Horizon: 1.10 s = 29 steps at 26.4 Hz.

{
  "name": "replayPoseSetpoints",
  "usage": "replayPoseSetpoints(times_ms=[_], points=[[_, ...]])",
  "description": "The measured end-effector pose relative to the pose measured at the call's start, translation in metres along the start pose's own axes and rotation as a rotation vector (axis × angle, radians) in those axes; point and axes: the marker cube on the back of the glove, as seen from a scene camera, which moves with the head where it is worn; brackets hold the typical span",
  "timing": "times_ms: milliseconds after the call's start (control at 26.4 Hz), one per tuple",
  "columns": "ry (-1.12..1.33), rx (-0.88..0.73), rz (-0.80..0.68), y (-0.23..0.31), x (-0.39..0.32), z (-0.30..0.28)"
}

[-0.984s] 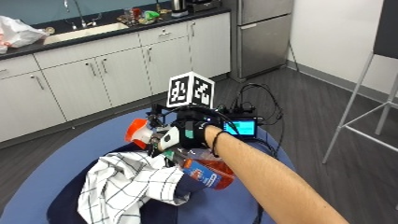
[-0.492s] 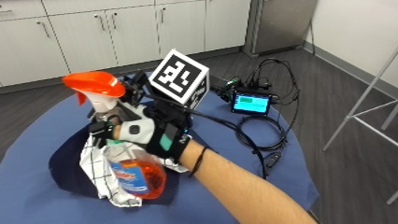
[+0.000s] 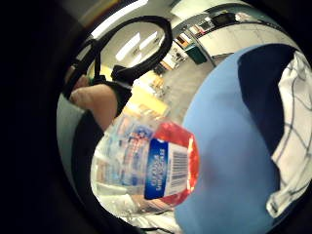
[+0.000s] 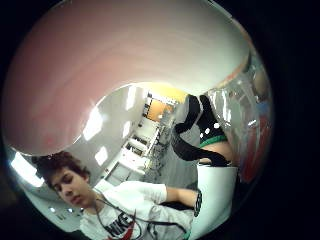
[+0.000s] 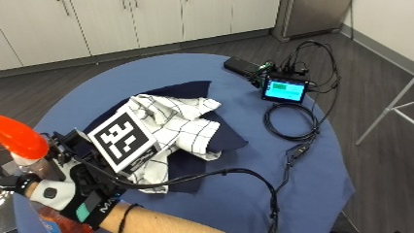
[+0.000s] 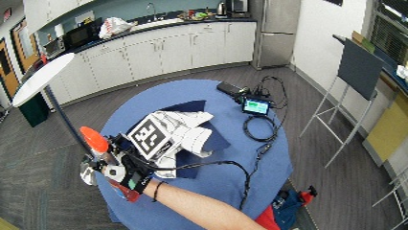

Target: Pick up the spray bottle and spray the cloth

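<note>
The bottle point(image 5: 23, 145) is held upright in the grip of the gloved right hand point(image 5: 71, 191), lifted at the near-left edge of the round blue worktop point(image 5: 284, 174). Its orange spray head is seen above the glove, with red liquid showing low in the clear body. A white checked cloth point(image 5: 178, 128) is spread over a dark blue cloth point(image 5: 226, 138) near the worktop's middle, apart from the bottle. A small screen point(image 5: 284, 90) with coiled cables is set at the far-right side of the worktop.
</note>
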Motion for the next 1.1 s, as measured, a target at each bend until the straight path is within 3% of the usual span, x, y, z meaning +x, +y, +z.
replayPoseSetpoints(times_ms=[454, 871, 1098], points=[[0.087, 0.093, 0.012, 0.005, 0.032, -0.003], [0.135, 0.003, 0.055, 0.032, 0.045, -0.002], [0.243, -0.089, -0.053, 0.074, 0.034, -0.035]])
